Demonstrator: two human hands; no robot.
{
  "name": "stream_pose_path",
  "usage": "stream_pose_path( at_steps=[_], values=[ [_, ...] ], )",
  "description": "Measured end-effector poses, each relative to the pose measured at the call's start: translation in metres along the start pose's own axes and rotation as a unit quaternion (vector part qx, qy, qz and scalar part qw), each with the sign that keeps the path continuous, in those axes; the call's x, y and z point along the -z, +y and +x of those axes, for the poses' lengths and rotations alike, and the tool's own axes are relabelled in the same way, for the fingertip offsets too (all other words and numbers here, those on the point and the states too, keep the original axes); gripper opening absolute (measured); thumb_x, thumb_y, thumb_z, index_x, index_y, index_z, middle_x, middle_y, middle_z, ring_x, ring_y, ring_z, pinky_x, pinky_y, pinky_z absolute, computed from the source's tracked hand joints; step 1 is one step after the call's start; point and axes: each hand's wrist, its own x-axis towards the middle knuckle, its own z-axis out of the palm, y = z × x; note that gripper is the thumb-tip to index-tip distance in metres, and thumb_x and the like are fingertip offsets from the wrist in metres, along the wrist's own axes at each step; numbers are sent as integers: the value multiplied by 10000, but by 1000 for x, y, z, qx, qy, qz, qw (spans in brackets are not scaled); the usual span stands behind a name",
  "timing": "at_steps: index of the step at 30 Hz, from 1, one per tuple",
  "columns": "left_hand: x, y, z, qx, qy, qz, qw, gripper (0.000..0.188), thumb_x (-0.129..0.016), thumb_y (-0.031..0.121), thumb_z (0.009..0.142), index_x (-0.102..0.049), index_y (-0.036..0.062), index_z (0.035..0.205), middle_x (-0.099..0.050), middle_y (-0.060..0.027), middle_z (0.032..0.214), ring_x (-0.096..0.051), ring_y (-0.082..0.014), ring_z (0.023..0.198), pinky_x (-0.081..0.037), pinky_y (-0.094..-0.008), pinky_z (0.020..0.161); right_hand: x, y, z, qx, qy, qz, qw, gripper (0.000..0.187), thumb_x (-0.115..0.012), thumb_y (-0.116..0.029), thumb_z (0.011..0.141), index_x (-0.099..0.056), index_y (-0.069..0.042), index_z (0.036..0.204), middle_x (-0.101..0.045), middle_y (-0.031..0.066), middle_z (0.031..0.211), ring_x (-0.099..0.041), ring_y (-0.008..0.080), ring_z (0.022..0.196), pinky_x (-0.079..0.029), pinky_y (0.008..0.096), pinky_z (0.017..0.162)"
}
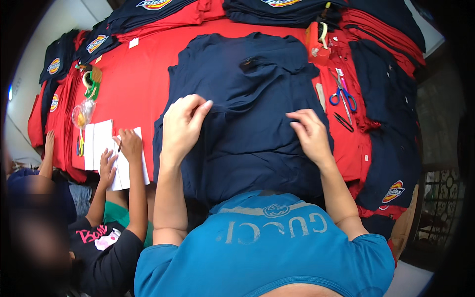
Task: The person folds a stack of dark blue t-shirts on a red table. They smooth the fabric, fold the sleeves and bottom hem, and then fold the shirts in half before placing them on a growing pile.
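A dark navy T-shirt (257, 143) lies spread and wrinkled in front of me, with loose folds across its middle. My left hand (182, 127) is over its left side, fingers curled and thumb close to the index finger. Whatever that pinch may hold is too small to make out. Over the right side of the shirt is my right hand (312, 136), its fingers bent and its thumb apart from the index finger, with nothing seen between them.
Red cloth (143, 69) covers the table. To the right lie blue-handled scissors (343, 99), black snips (343, 122) and a red tape dispenser (318, 44). Folded navy shirts (282, 12) line the edges. At left, another person writes on white paper (99, 143), near a green tape dispenser (92, 84).
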Motion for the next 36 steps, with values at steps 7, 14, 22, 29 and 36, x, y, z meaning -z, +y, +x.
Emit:
stream_pose_path(
  at_steps=[7,14,22,29,36],
  values=[
    [-163,48,93,-227,4,16,974,333,-661,304,870,-641,72,1108,-620,-109,1059,-615,-315,949,-500,-400,822,27,86,-32,-166,182,1,969,268,-578,-106,919,-618,-21,1170,-590,132,988,-604,268,920,-473,343,833],
    [-214,33,180,-35,35,-117,992,265,-610,165,835,-703,34,1045,-693,-172,1059,-652,-363,982,-492,-393,885,19,85,-13,-182,134,-91,970,203,-625,-97,865,-578,-25,1049,-587,137,945,-598,304,857,-472,363,775],
    [-91,-36,182,85,-16,-300,950,319,-472,-32,843,-680,40,1073,-669,-86,956,-589,-114,783,-476,-254,720,1,5,-31,85,55,-30,994,281,-605,29,781,-591,-8,1059,-631,142,977,-610,315,930,-476,395,814],
    [-39,-50,35,12,80,-110,991,228,-644,162,868,-599,11,1033,-617,-137,905,-600,-215,799,-485,-326,764,-5,-18,-62,16,23,38,999,182,-589,63,809,-633,9,977,-649,139,964,-638,303,902,-508,378,798],
    [-36,-29,-135,23,-46,65,997,500,-810,300,725,-566,40,1076,-579,-126,985,-546,-310,965,-406,-387,920,24,-4,-93,-124,18,24,992,314,-767,-126,744,-517,-35,911,-525,64,882,-499,191,736,-434,311,675]
  ],
)
